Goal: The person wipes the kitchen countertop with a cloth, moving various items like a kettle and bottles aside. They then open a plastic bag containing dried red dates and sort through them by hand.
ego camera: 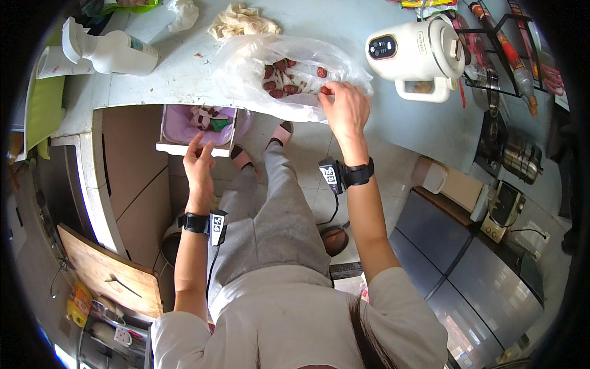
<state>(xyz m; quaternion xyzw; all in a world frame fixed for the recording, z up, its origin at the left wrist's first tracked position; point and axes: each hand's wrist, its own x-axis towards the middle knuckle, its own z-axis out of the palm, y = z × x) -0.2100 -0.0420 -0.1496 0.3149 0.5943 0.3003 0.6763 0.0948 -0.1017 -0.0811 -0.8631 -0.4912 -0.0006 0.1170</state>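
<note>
A translucent plastic bag [230, 74] lies spread on the countertop with several dried red dates [290, 89] and small dark scraps inside. My right hand [346, 108] reaches over the bag's near right side, thumb and fingertips closed on one red date [325, 90]. Lower left, my left hand [199, 159] hovers at the front rim of a waste bin [196, 148], its index finger and thumb apart and nothing visible in it. A lilac liner [177, 122] covers the bin's inside, where crumpled wrappers, a green piece and dark red bits [207, 117] lie.
Right of the bag stands a white electric blender jug [415, 60], beside a black wire rack [495, 30] with bottles. A beige cloth [242, 22] and a white spray bottle [122, 53] sit on the counter's far and left parts. Below left is a wooden cutting board [110, 272].
</note>
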